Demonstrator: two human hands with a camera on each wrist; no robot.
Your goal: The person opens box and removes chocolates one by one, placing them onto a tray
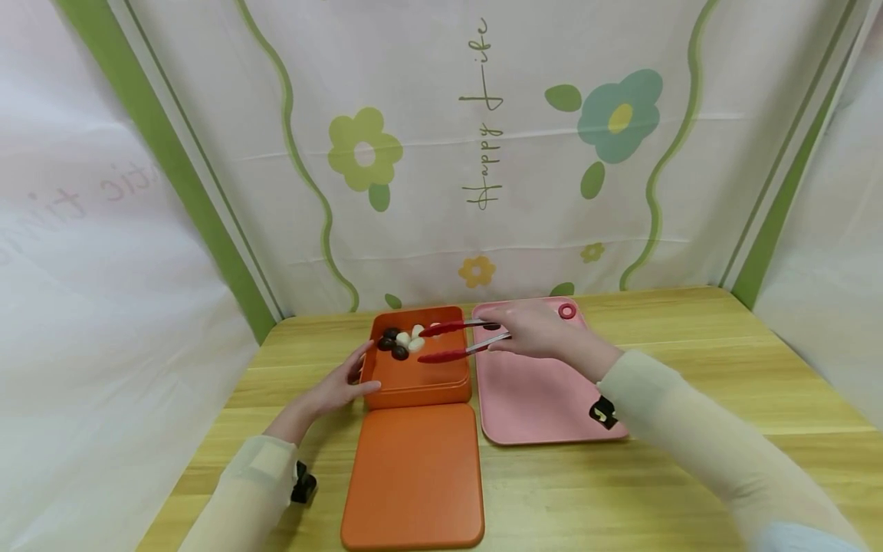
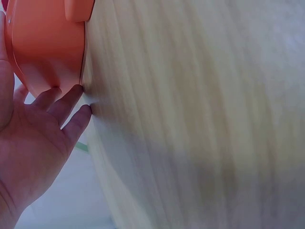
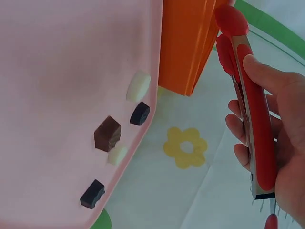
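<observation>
The right hand [image 1: 531, 330] has its fingers curled round the red-and-steel tongs [image 3: 257, 129], thumb along one arm, reaching in from the right of the orange box [image 1: 417, 397]. The tong tips hang over the box's right half, held apart; I cannot tell whether the upper one touches the pale piece beside it. The left hand [image 1: 336, 387] has its fingers spread along the box's left wall, the thumb at the near left corner.

Inside the box, toward its far left, sit dark pieces [image 1: 400, 353] and white pieces [image 1: 416, 345] in a close cluster. Just right of the box lies the pink tray [image 1: 538, 406], with more pieces near its far edge: a white one [image 3: 138, 86] nearest the box, then a dark one [image 3: 140, 113], a brown one [image 3: 107, 133] and others farther off. The orange lid [image 1: 414, 475] lies flat on the bench [image 1: 552, 491], directly in front of the box.

The crowding in the box is the likely trouble: wide tips could nudge neighbours or catch two pieces. Smooth, rounded pieces may slip from an uneven squeeze and drop at the seam between box and tray. Were the left fingers to press lightly, a knock from the tongs against the wall could slide the box.
</observation>
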